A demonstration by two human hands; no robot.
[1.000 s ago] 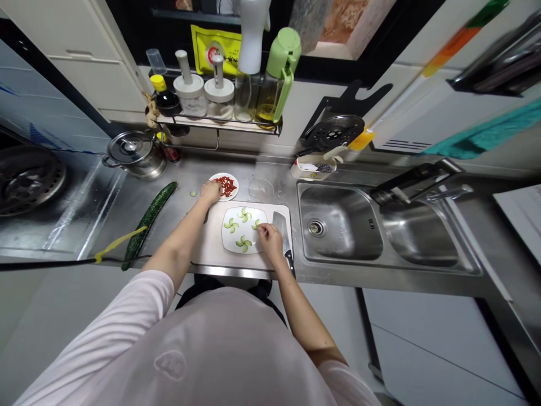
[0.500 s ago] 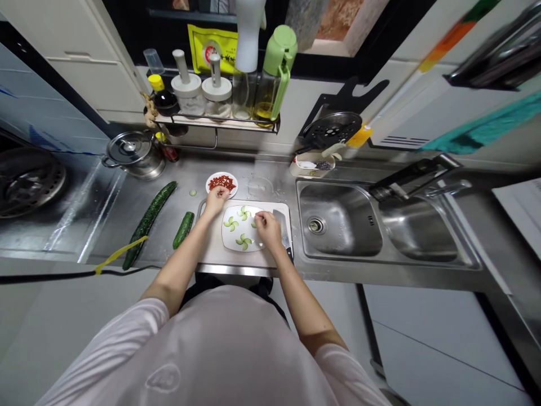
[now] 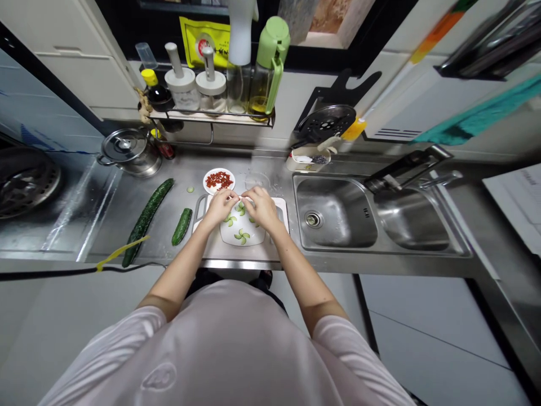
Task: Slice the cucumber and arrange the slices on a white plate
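My left hand (image 3: 220,206) and my right hand (image 3: 262,205) meet fingertip to fingertip over the far edge of a white plate (image 3: 236,239). The plate lies on a white cutting board (image 3: 211,247) and carries several pinwheels of green cucumber slices (image 3: 242,236). Something tiny seems pinched between the fingertips; it is too small to name. Just beyond the hands sits a small white dish of red berries (image 3: 218,180). A knife at the board's right side is mostly hidden by my right hand.
A whole cucumber (image 3: 149,213) and a cut cucumber piece (image 3: 181,226) lie left of the board. A lidded steel pot (image 3: 125,149) stands at the back left, a steel sink (image 3: 336,217) to the right. A rack of bottles (image 3: 211,84) hangs above.
My left hand has come back from the dish of red berries to the plate. My right hand has moved left and forward to meet it over the plate's far edge.
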